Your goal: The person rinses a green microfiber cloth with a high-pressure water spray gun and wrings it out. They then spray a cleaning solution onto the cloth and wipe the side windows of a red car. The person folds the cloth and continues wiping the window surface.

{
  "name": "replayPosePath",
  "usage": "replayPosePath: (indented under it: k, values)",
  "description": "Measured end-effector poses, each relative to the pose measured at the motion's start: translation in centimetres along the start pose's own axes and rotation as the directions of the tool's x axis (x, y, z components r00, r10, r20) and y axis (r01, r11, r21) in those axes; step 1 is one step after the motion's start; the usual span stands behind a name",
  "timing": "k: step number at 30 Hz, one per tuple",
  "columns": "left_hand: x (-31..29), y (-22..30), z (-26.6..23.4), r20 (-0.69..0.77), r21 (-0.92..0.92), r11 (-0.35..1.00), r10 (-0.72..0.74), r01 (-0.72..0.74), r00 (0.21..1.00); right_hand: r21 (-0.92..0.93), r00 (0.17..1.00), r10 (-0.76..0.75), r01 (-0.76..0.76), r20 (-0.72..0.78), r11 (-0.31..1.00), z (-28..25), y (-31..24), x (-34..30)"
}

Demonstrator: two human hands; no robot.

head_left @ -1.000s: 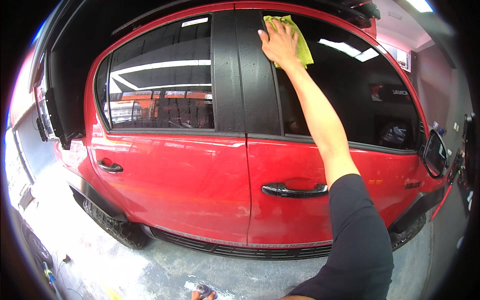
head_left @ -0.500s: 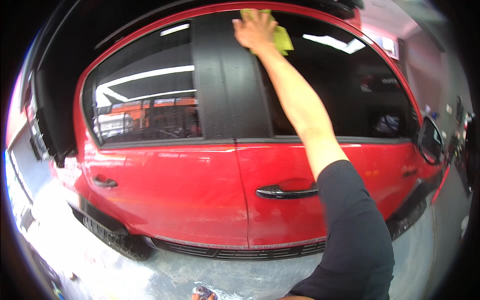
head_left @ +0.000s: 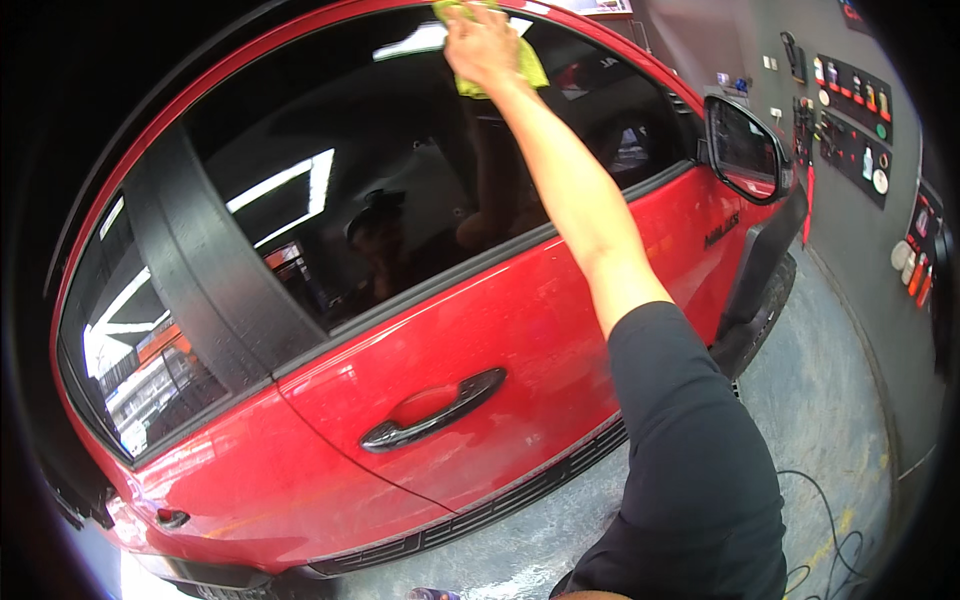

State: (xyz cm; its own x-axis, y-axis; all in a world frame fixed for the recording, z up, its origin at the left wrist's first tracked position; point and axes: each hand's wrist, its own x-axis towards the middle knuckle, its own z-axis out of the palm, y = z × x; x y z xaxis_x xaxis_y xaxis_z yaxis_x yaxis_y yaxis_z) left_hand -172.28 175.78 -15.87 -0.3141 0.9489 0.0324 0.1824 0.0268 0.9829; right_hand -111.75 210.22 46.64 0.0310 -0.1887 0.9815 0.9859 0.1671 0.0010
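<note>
My right hand (head_left: 485, 50) presses a yellow-green cloth (head_left: 530, 70) against the upper part of the dark front side window (head_left: 400, 170) of a red pickup-like car. The cloth is bunched under my palm and fingers, and its loose part hangs beside the wrist. At the lower edge just the purplish top of a small bottle (head_left: 433, 594) shows; my left hand around it is almost wholly cut off. Below the window, the red front door (head_left: 540, 310) carries a dark handle (head_left: 435, 410).
A side mirror (head_left: 745, 150) juts out at the right. Beneath the door runs a black side step (head_left: 500, 500). Tool boards (head_left: 855, 95) with bottles hang on the grey wall. A black cable (head_left: 830, 510) lies on the floor at the lower right.
My view has turned and shifted toward the car's front. My right hand and the cloth have moved forward along the window top, away from the pillar. The bottle has sunk lower in view.
</note>
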Motion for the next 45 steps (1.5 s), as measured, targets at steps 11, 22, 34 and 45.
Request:
replayPosePath:
  k: [11, 22, 34, 45]
  values:
    - [-0.6, 1.6, 4.0, 0.172, 0.137, 0.987, 0.057, -0.082, 0.983, -0.340, 0.900, 0.433, -0.423, -0.052, 0.840, -16.0, 28.5, -18.3]
    - [-4.0, 3.5, 2.9, -0.014, -0.148, 0.989, 0.017, -0.019, 1.000, -0.108, 0.362, 0.927, -0.930, -0.103, 0.351, -7.0, -1.9, -18.7]
    - [-3.5, 4.5, -0.4, 0.065, -0.006, 0.999, -0.031, 0.031, 0.997, 0.047, 0.212, 0.958, -0.977, 0.194, 0.207, 1.8, -31.8, -17.9]
    - [-3.5, 7.9, 3.9, 0.085, -0.051, 0.998, 0.037, -0.033, 0.996, -0.092, 0.211, 0.976, -0.974, -0.055, 0.206, -14.4, 14.6, -16.5]
